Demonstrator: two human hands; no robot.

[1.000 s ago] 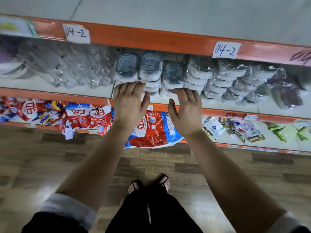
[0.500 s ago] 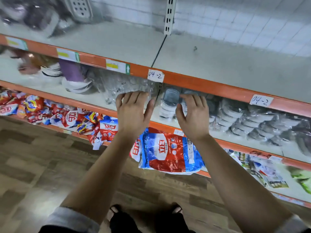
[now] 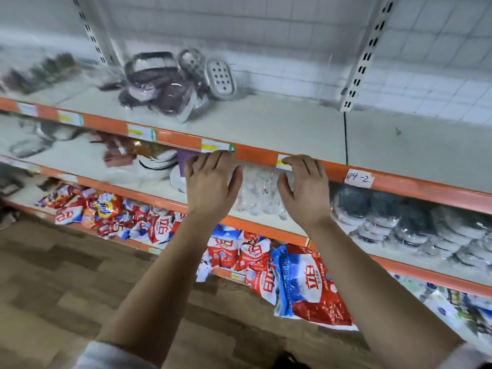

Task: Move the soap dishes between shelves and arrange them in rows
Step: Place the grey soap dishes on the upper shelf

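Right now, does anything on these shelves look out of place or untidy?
The soap dishes on the top shelf lie in a jumbled heap, several tipped on edge, not in rows. A detergent bag hangs over the front of the bottom shelf.

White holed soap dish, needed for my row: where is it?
Head view: white soap dish on the top shelf, left of centre, right of the dark wrapped pile.
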